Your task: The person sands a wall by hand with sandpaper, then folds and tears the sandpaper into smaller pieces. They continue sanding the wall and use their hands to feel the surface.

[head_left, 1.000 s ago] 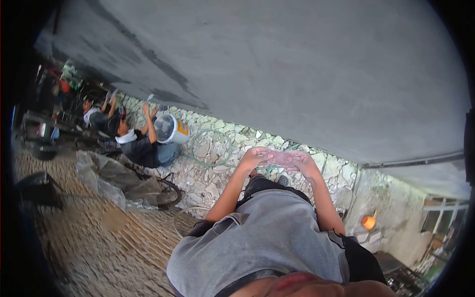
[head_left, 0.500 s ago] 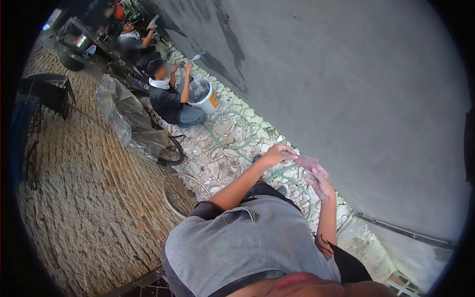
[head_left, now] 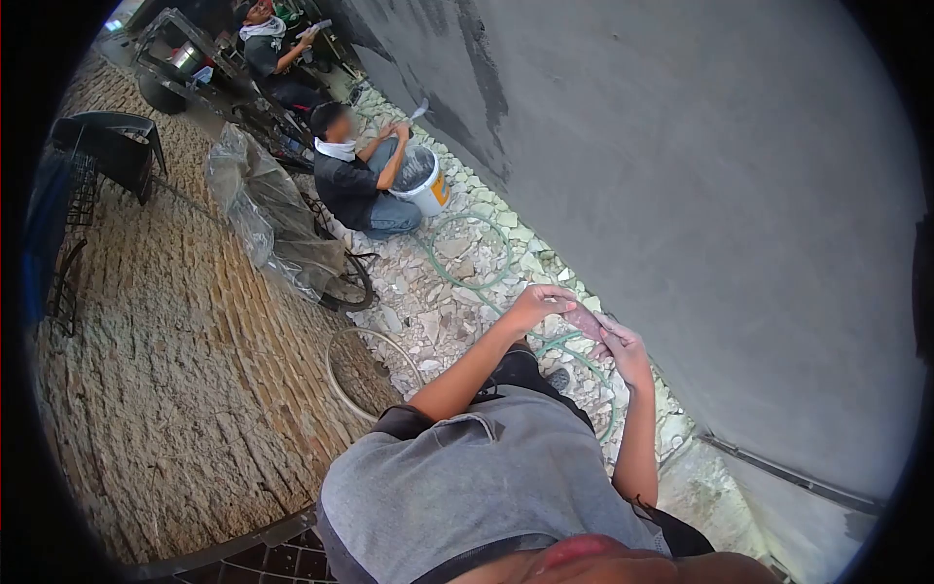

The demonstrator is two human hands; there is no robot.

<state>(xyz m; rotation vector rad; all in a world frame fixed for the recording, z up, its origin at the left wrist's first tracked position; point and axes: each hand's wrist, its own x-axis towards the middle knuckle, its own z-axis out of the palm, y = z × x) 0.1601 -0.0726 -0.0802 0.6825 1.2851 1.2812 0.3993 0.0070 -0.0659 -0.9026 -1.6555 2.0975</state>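
Between my hands is a small piece of reddish-brown sandpaper (head_left: 584, 321), dusty and slightly bent. My left hand (head_left: 538, 308) pinches its upper left end between thumb and fingers. At the lower right end, my right hand (head_left: 628, 352) is closed on it, with the fingers pale with dust. Both hands are in front of my body, above the rubble and close to the grey plastered wall (head_left: 700, 195), without touching it.
Broken stone (head_left: 428, 311) covers the ground along the wall, with a green hose (head_left: 511, 251) lying on it. A co-worker (head_left: 355, 185) crouches by a white bucket (head_left: 428, 195); another person (head_left: 277, 58) is farther back. Plastic sheeting (head_left: 258, 209) drapes over a bicycle at left.
The sandpaper has turned to a steeper slant and its face looks narrower. My right hand has shifted slightly. The view has moved, so the co-workers and bucket appear farther right.
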